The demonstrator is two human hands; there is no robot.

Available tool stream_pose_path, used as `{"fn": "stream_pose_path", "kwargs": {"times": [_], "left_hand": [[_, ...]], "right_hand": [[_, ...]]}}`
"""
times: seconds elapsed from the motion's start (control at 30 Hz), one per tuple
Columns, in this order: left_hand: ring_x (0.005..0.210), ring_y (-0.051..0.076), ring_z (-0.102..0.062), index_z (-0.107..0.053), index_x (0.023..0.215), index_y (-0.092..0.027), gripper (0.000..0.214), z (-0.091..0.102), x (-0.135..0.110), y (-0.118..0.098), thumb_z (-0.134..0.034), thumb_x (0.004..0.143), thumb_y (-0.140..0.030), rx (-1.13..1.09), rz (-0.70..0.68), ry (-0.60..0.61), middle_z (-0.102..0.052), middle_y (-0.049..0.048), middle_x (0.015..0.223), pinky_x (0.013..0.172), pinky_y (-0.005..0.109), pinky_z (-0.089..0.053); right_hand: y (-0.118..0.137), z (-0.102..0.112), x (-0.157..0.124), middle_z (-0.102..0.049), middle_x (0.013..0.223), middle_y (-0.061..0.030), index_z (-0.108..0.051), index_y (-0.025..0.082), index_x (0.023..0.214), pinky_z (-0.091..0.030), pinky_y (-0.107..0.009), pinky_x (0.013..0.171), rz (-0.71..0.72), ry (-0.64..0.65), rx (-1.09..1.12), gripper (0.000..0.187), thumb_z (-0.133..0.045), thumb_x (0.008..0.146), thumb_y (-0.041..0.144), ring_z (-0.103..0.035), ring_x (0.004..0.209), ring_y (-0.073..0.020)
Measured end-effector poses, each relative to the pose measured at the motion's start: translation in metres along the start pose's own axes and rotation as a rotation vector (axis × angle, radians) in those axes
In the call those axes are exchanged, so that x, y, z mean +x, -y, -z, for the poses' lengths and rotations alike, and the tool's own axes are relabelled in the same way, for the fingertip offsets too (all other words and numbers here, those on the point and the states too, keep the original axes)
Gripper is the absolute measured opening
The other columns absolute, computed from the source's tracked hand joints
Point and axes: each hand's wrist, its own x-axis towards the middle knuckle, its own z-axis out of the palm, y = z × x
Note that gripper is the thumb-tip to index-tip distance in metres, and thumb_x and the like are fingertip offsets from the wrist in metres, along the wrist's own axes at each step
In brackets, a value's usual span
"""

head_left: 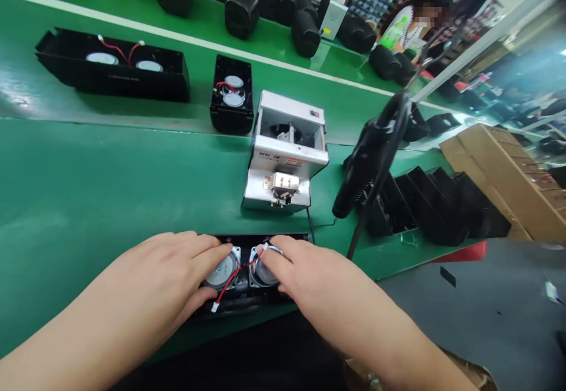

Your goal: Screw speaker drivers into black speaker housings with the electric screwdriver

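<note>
A black speaker housing [252,302] lies open on the green bench close to my body. Two round speaker drivers sit side by side in it. My left hand [174,270] curls its fingers and thumb around the left speaker driver [224,270]. On the other side, my right hand [312,270] has its fingers bent over the right speaker driver [264,274]. Red wires [227,291] run between the drivers, one ending in a white plug [214,307] over the housing's near part. Parts of both drivers and the housing's ends are hidden under my hands.
A silver bench machine [287,158] stands just beyond the housing. Two further housings with drivers, one long [132,87] and one short [232,117], lie at the back. A black screwdriver [369,158] hangs at right, near stacked black housings [435,202] and a cardboard box [504,173].
</note>
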Motion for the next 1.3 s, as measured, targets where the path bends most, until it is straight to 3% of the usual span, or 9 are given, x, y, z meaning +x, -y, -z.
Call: {"fn": "stream_pose_path", "kwargs": {"times": [0.07, 0.2, 0.37, 0.5, 0.67, 0.8, 0.97, 1.13, 1.3], "left_hand": [[0.094, 0.030, -0.082, -0.078, 0.127, -0.024, 0.034, -0.002, -0.003, 0.004, -0.061, 0.097, -0.021, 0.033, -0.011, -0.056, -0.086, 0.0053, 0.118, 0.085, 0.046, -0.059], [0.093, 0.026, -0.083, -0.080, 0.125, -0.025, 0.040, 0.001, -0.011, 0.011, -0.056, 0.095, -0.018, 0.090, -0.031, -0.110, -0.087, 0.0015, 0.117, 0.084, 0.041, -0.062], [0.122, 0.021, -0.077, -0.067, 0.146, -0.038, 0.044, 0.008, -0.019, 0.006, -0.053, 0.106, -0.025, -0.006, 0.087, -0.129, -0.075, -0.0020, 0.145, 0.101, 0.034, -0.064], [0.143, 0.036, -0.066, -0.060, 0.157, -0.036, 0.061, -0.003, -0.012, -0.013, -0.076, 0.098, -0.041, 0.077, 0.112, -0.174, -0.058, 0.0080, 0.168, 0.108, 0.052, -0.065], [0.139, 0.050, -0.068, -0.063, 0.154, -0.026, 0.114, -0.020, 0.004, -0.033, -0.110, 0.054, -0.050, 0.146, 0.084, -0.169, -0.061, 0.0200, 0.165, 0.107, 0.074, -0.062], [0.132, 0.045, -0.073, -0.065, 0.153, -0.029, 0.097, -0.020, 0.003, -0.036, -0.093, 0.061, -0.018, 0.063, 0.113, -0.113, -0.068, 0.0138, 0.158, 0.106, 0.069, -0.062], [0.131, 0.046, -0.073, -0.067, 0.153, -0.029, 0.096, -0.014, -0.008, -0.036, -0.089, 0.060, -0.016, 0.027, 0.149, -0.117, -0.068, 0.0140, 0.159, 0.105, 0.069, -0.062], [0.135, 0.047, -0.069, -0.069, 0.150, -0.029, 0.091, -0.009, -0.005, -0.041, -0.104, 0.068, -0.044, -0.099, 0.246, -0.060, -0.068, 0.0143, 0.159, 0.107, 0.067, -0.062], [0.135, 0.039, -0.066, -0.074, 0.132, -0.030, 0.051, -0.015, 0.000, -0.044, -0.088, 0.084, -0.021, -0.185, 0.297, -0.103, -0.068, 0.0094, 0.156, 0.112, 0.062, -0.057]], "right_hand": [[-0.006, 0.006, -0.019, -0.076, 0.133, -0.0076, -0.063, 0.021, 0.144, -0.066, -0.039, 0.081, 0.068, -0.272, 0.042, 0.042, -0.066, 0.105, 0.009, -0.076, 0.103, -0.0253], [-0.057, 0.005, -0.037, -0.071, 0.101, 0.0015, -0.075, 0.032, 0.126, -0.059, -0.033, 0.077, -0.164, -1.440, 0.292, 0.023, -0.067, 0.108, 0.020, -0.070, 0.084, -0.0169], [-0.128, -0.019, 0.002, -0.080, 0.124, -0.0115, -0.059, 0.027, 0.156, -0.066, -0.048, 0.092, -0.189, -1.035, 0.642, 0.072, -0.088, 0.093, 0.047, -0.079, 0.109, -0.0304], [-0.144, -0.033, 0.027, -0.077, 0.102, -0.0032, -0.062, 0.028, 0.141, -0.068, -0.044, 0.082, -0.130, -0.969, 0.860, 0.053, -0.082, 0.099, 0.052, -0.077, 0.085, -0.0222], [-0.109, -0.001, 0.030, -0.061, 0.085, 0.0058, -0.054, 0.035, 0.145, -0.057, -0.028, 0.052, -0.018, -1.172, 1.081, 0.058, -0.054, 0.106, 0.077, -0.061, 0.059, -0.0137], [-0.059, 0.034, 0.045, -0.063, 0.071, 0.0081, -0.059, 0.034, 0.145, -0.053, -0.028, 0.046, 0.224, -1.300, 1.220, 0.079, -0.056, 0.094, 0.094, -0.055, 0.047, -0.0155], [-0.039, 0.031, 0.088, -0.067, 0.074, 0.0066, -0.063, 0.035, 0.129, -0.054, -0.033, 0.047, 0.500, -1.137, 1.139, 0.065, -0.058, 0.096, 0.090, -0.059, 0.048, -0.0174], [-0.041, 0.018, 0.110, -0.067, 0.076, 0.0056, -0.065, 0.033, 0.131, -0.048, -0.031, 0.044, 0.504, -1.038, 1.182, 0.065, -0.065, 0.094, 0.087, -0.056, 0.047, -0.0168], [-0.032, 0.020, 0.101, -0.066, 0.075, 0.0060, -0.062, 0.038, 0.147, -0.047, -0.029, 0.043, 0.370, -1.034, 1.305, 0.073, -0.057, 0.096, 0.090, -0.054, 0.046, -0.0156]]}}
